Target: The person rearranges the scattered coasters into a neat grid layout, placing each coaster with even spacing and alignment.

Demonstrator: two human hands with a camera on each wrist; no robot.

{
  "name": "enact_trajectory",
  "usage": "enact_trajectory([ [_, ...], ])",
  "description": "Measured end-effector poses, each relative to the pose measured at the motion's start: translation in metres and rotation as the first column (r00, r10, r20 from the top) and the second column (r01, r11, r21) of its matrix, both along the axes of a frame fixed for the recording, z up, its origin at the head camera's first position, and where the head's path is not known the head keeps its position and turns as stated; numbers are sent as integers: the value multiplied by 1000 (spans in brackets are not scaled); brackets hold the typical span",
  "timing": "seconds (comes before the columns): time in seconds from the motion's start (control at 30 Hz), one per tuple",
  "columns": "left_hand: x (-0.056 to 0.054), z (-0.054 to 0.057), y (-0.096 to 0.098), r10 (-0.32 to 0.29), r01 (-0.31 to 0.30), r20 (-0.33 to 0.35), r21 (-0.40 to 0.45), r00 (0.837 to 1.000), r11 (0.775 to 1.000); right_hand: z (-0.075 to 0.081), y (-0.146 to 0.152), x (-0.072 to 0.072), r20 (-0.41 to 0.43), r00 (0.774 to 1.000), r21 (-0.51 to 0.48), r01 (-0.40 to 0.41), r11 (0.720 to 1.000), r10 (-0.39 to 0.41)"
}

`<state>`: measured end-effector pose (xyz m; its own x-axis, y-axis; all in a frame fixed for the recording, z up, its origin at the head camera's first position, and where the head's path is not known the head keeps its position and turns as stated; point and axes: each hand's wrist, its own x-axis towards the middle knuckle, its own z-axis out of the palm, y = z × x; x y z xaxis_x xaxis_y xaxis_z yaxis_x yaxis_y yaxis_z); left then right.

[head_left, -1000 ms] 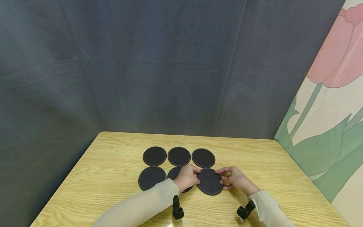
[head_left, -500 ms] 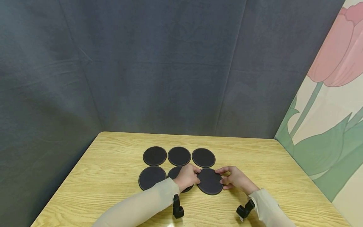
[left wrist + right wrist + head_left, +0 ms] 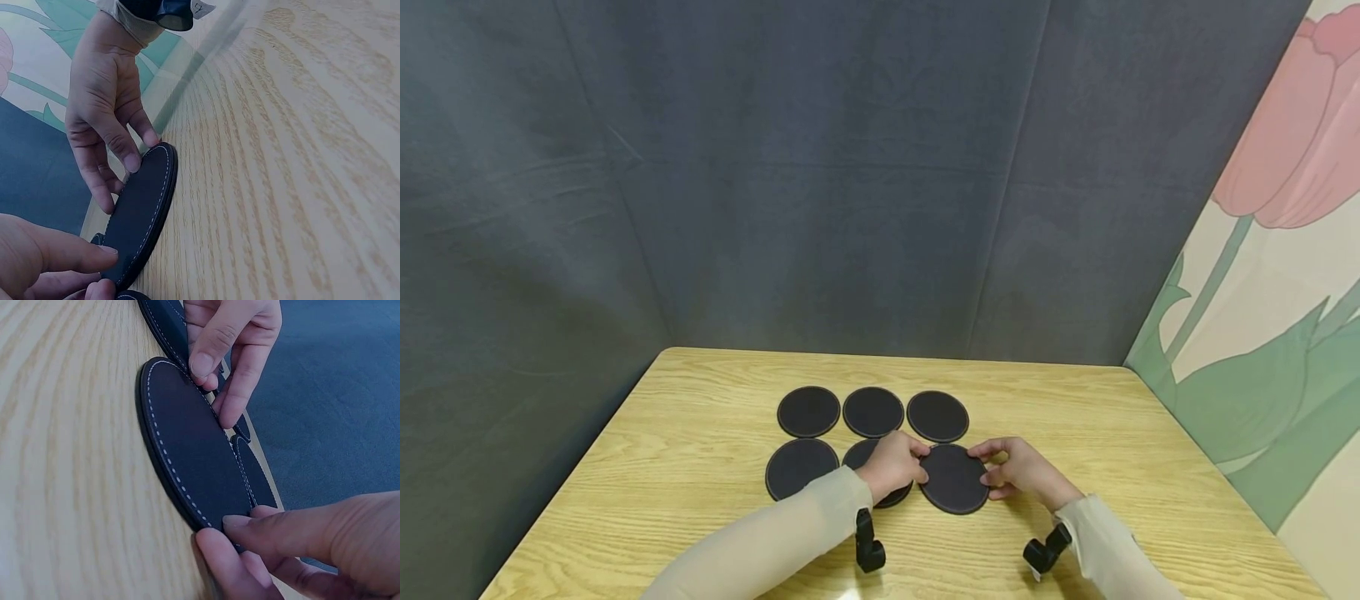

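Note:
A round black coaster (image 3: 954,479) with pale edge stitching lies at the near right of two rows of coasters. My left hand (image 3: 893,465) pinches its left edge, thumb and fingers at the rim. On the opposite side, my right hand (image 3: 1024,473) grips the right edge with thumb and fingertips. In the left wrist view the coaster (image 3: 140,212) sits between the right hand (image 3: 103,94) and the left hand (image 3: 44,256). Its rim looks thick; I cannot tell if it is more than one layer. Another coaster (image 3: 859,454) is partly hidden under my left hand.
Three coasters form the far row: left (image 3: 808,412), middle (image 3: 873,412) and right (image 3: 937,417). One more coaster (image 3: 801,468) lies near left, partly behind the sleeve. All rest on a wooden table (image 3: 700,450), with a dark curtain (image 3: 850,208) behind it.

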<state>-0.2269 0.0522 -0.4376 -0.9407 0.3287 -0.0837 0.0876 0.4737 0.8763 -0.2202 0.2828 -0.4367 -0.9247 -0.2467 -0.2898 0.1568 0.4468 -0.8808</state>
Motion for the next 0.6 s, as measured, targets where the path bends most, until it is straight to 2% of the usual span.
enact_trajectory([
  [0.27, -2, -1, -3, -6, 6, 21, 12, 1000, 1000, -1, -2, -2, -4, 1000, 5, 3, 1000, -3],
  [0.4, -3, 0, -7, -26, 22, 56, 69, 998, 997, -1, -1, -3, -28, 1000, 16, -10, 1000, 11],
  [0.6, -5, 6, -12, -61, 25, 169, 211, 984, 977, 5, 4, -5, -64, 996, -26, -72, 997, 70],
])
